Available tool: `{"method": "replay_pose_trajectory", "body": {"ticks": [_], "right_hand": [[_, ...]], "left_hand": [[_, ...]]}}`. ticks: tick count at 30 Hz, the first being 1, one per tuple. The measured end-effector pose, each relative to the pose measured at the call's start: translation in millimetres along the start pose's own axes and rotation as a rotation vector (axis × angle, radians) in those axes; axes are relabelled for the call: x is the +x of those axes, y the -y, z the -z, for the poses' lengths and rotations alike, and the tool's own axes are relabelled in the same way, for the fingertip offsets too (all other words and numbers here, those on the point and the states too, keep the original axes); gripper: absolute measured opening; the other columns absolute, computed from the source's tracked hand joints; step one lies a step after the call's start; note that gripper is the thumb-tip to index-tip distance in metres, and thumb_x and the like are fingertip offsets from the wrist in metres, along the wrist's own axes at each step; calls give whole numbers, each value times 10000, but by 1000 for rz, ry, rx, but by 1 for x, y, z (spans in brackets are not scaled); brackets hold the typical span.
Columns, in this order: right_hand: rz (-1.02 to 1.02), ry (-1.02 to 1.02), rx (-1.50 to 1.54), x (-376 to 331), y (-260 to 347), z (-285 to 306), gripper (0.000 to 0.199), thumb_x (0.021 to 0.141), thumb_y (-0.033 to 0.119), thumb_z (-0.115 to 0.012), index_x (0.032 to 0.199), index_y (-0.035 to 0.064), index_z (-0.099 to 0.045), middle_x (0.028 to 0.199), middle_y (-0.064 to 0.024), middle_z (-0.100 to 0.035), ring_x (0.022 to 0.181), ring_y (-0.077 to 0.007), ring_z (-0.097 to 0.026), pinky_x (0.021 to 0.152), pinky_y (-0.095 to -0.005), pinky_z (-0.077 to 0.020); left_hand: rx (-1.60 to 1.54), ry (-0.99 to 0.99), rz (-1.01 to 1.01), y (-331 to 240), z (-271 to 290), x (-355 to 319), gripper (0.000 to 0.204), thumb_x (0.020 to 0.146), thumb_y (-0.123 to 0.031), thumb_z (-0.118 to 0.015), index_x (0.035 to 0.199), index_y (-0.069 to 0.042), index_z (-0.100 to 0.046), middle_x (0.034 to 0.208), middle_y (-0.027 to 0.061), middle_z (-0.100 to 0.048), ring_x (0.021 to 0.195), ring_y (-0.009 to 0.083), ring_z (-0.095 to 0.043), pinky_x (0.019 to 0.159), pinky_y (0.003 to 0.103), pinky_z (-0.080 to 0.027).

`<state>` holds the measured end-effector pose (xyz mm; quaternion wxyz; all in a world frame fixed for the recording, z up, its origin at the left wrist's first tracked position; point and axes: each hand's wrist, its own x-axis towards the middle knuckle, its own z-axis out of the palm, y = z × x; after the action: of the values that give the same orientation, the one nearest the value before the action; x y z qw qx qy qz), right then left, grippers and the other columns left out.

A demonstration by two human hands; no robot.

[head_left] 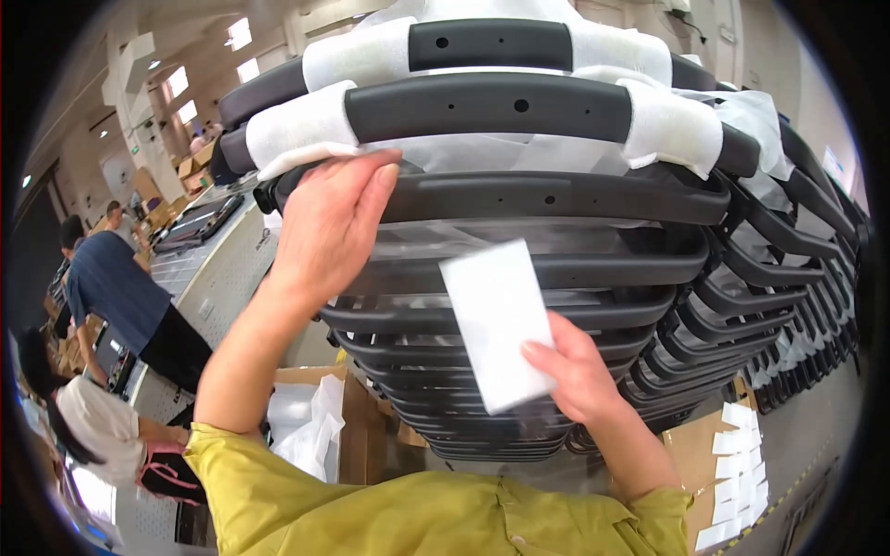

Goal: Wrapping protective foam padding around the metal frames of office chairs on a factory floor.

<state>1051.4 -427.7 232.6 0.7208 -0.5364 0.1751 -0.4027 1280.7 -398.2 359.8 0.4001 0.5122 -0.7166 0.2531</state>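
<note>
My right hand pinches a white rectangular sheet near its lower right corner, thumb on top. The sheet tilts in front of the stacked black curved bars. My left hand is raised at the left end of the third black bar from the top. Its thumb and fingers are pressed together; whatever they may grip is hidden. Just above it, a white wrap covers the left part of the second bar. Another white wrap sits on that bar's right part.
More stacked black frames run back on the right. Below them, a cardboard sheet carries rows of white pieces. An open carton with white plastic film stands at lower left. Several people work by a long bench at left.
</note>
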Motion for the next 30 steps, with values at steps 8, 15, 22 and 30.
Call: {"method": "replay_pose_trajectory", "body": {"ticks": [8,15,22,30], "right_hand": [[143,-12,92,65,20,-65,280,832,50,-460,1091,-56,-446,1006,-107,-546,904,-157,-529,813,-292,-416],[110,50,156,53,4,-66,281,793,67,-540,1054,-22,-486,956,-122,-574,874,-194,-575,747,-327,-489],[62,-92,62,57,-12,-67,242,764,51,-576,986,-21,-516,906,-110,-590,781,-185,-599,665,-283,-503],[71,-93,-45,72,19,-78,199,774,30,-549,965,-21,-524,884,-106,-592,747,-174,-594,645,-264,-507]], "left_hand": [[-192,535,245,27,-3,43,400,862,-364,-375,1039,-34,-515,945,133,-566,908,219,-506,834,295,-359],[-119,413,100,29,-11,30,333,841,-351,-406,972,-82,-550,823,133,-591,811,301,-550,724,356,-418],[-192,194,142,20,-15,19,271,822,-256,-504,939,-27,-588,769,128,-603,692,191,-566,677,272,-426],[-187,-156,-51,23,-24,3,157,753,-90,-588,884,-4,-594,812,112,-608,723,200,-579,672,261,-438]]}}
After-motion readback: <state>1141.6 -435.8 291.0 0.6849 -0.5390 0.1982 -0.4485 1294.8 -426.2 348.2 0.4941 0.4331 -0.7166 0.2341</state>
